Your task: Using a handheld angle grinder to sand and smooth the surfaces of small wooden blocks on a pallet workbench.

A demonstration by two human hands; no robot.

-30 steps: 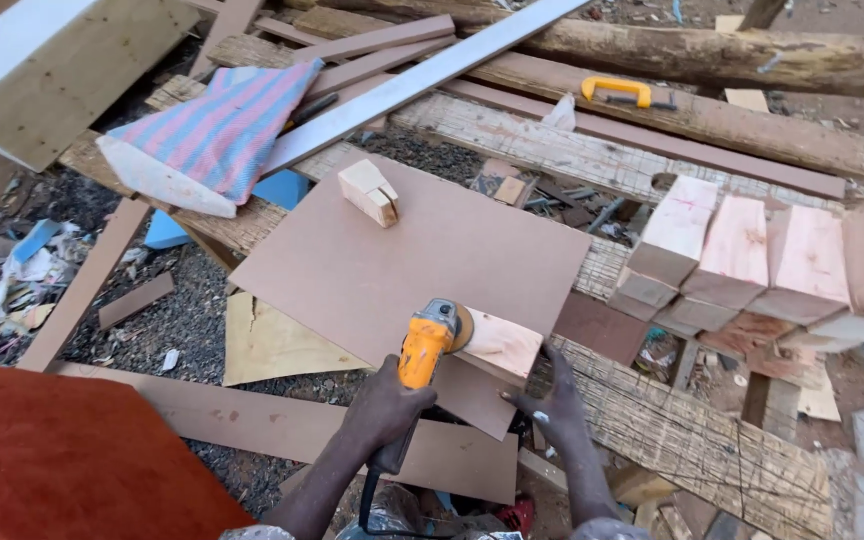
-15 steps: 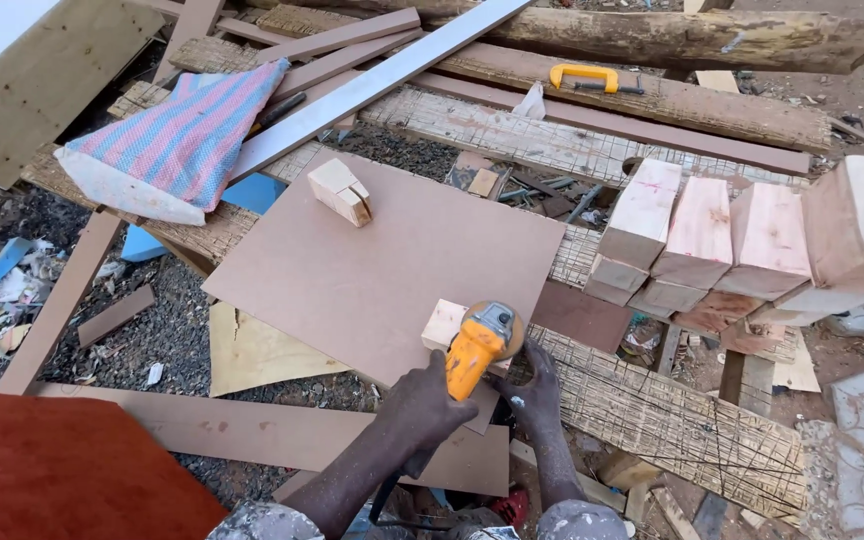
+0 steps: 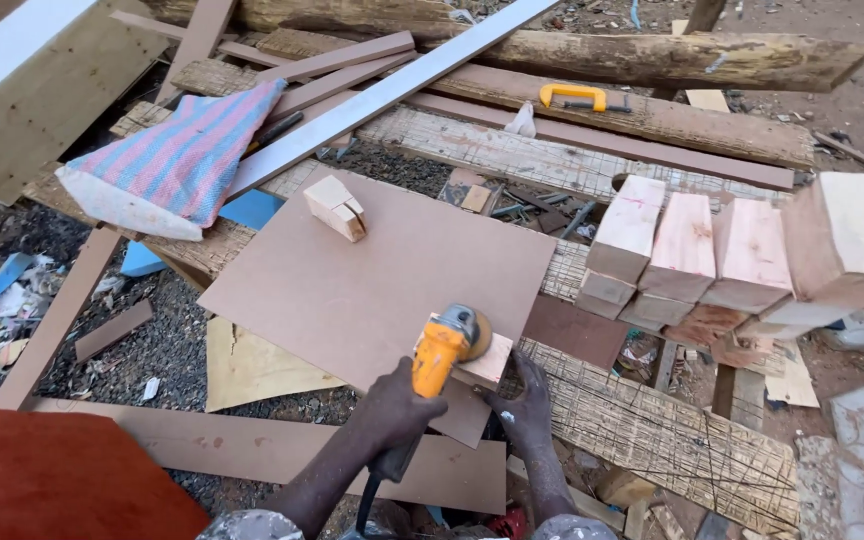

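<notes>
Viewed from above, a cluttered outdoor woodworking spot. At far left a striped red and blue cloth (image 3: 177,160) lies over planks. In the middle, a large flat brown board (image 3: 372,275) rests on timber and serves as the table, with a small pale wooden block (image 3: 335,207) sitting alone near its far left corner. At the board's near edge the left hand (image 3: 397,405) is closed around the body of an orange angle grinder (image 3: 439,352), whose disc sits on a small wooden piece (image 3: 482,362). The right hand (image 3: 527,410) lies just right of that piece, fingers pressed at its near side, seemingly bracing it. To do this well, the piece likely needs firm pinning, fingers clear of the disc, light even pressure. At right stands a row of pale chunky wooden blocks (image 3: 682,250); a yellow-handled saw (image 3: 574,96) lies far behind.
</notes>
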